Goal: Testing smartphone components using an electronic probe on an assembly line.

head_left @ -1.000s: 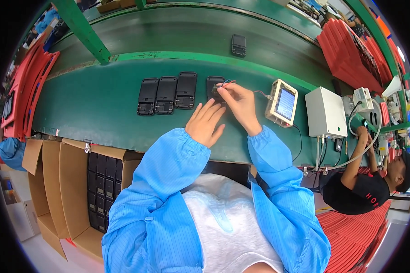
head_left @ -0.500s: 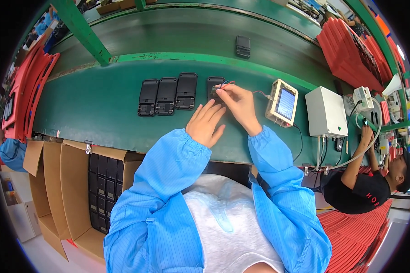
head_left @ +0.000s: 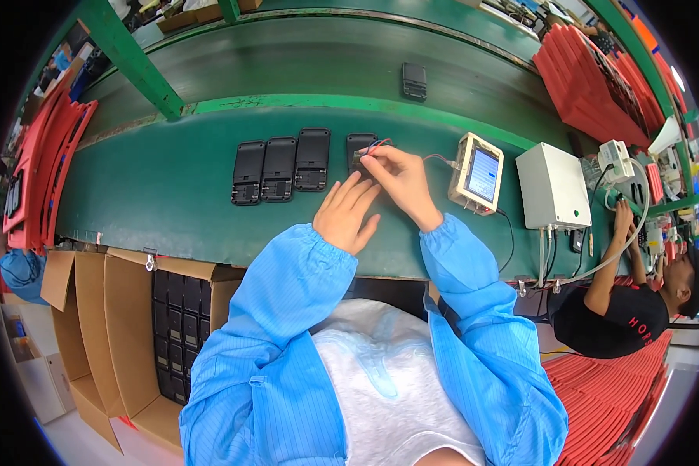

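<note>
Containers: open cardboard box (head_left: 128,330) at lower left, beside and below the bench edge, flaps raised. Inside, black handsets (head_left: 182,322) packed upright in close rows; several show a small greyish window. Depth of packing cannot be read. Red trays (head_left: 50,175) lean in a stack at the bench's left end, a dark item with pale patches lying in the outermost. Second stack of red trays (head_left: 579,85) at upper right, dark items lodged between its layers. White case (head_left: 553,186) on the right part of the bench is closed, cables leaving its lower edge; contents hidden.

Handset in work (head_left: 361,143): on the green bench (head_left: 163,213), in front of the person, right of three like handsets (head_left: 279,167). Matt black, rounded corners, plain upper back showing; lower part mostly covered by the hands. The three others lie back up, their battery bays uncovered, metal contacts visible.

Left hand (head_left: 346,210): open, palm down, fingers extended, fingertips at the handset's lower end. Right hand (head_left: 400,179): thumb and fingers closed in a pinch on a small wired connector (head_left: 357,158) over the handset. Red and blue wires (head_left: 378,143) arch above it; a reddish lead runs from beside this hand to the cream tester (head_left: 476,175), screen lit.
</note>
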The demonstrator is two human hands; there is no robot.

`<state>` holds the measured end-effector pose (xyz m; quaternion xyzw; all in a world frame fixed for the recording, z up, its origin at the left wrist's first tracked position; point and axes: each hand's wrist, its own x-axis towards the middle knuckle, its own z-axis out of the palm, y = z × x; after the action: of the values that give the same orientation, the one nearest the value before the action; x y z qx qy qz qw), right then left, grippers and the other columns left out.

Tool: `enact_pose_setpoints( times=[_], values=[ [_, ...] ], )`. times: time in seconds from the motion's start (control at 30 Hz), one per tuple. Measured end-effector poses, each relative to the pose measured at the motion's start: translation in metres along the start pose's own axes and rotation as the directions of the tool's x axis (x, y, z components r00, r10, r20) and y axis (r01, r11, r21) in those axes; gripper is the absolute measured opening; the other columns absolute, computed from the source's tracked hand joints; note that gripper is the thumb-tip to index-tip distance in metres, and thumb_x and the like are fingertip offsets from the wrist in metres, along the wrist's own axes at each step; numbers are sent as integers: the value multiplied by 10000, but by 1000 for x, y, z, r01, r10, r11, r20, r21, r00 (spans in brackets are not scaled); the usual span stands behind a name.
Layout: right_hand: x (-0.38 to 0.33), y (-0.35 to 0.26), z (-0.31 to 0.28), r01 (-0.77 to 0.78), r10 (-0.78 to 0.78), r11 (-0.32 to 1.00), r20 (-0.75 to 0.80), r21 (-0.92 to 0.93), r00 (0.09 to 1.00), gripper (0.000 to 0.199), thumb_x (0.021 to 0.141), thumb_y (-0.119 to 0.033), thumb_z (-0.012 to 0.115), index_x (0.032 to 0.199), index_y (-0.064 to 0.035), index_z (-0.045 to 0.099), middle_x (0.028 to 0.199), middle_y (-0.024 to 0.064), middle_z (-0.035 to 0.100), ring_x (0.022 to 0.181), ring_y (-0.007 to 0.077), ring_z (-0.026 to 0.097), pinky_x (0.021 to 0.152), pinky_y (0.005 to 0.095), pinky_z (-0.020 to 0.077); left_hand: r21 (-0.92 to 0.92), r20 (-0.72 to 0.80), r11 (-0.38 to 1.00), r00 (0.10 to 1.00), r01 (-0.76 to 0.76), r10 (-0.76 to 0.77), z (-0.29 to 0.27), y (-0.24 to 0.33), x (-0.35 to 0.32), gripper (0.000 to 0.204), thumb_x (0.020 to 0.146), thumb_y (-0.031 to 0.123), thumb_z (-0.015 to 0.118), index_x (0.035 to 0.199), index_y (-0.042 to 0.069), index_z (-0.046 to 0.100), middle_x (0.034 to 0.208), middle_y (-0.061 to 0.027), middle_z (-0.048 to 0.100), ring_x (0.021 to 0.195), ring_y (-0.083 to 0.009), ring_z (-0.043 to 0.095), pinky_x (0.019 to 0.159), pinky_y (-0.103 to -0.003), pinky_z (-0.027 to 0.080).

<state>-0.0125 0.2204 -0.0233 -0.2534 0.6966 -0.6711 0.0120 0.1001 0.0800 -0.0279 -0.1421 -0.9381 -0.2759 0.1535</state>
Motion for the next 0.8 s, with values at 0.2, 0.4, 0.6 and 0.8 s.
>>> enact_pose_setpoints(
  times=[0.2,0.4,0.6,0.8],
  values=[
    [0,3,0,12,-12,1000,-4,1,1000,179,938,-145,753,1034,6,748,704,-12,646,618,13,516,533,206,403,-1,-6,1000,1000,-11,11,-1,0,0,560,894,201,718,1417,88,551,1458,-94,548,1447,-330,432,1186,-522,360],
    [1,6,0,10,-10,1000,-3,-13,1000,185,933,-146,759,1032,10,744,704,-10,645,617,15,514,533,209,403,-2,0,1000,1000,-10,10,-1,0,1,565,890,194,721,1418,87,549,1460,-95,546,1448,-336,431,1185,-528,362],
    [0,6,1,7,-8,1000,-8,-9,1000,187,929,-147,764,1034,6,743,703,-7,648,611,15,511,529,216,404,17,2,1000,1000,-25,25,0,-1,1,581,890,225,717,1425,79,544,1438,-120,556,1447,-322,427,1194,-515,349],
    [0,5,0,4,-4,1000,-3,-26,1000,187,927,-148,765,1040,0,748,698,-5,647,603,18,510,525,219,403,7,-6,1000,1000,-24,24,0,-1,1,579,887,212,722,1422,80,547,1446,-108,553,1445,-324,431,1189,-520,358]
  ],
)
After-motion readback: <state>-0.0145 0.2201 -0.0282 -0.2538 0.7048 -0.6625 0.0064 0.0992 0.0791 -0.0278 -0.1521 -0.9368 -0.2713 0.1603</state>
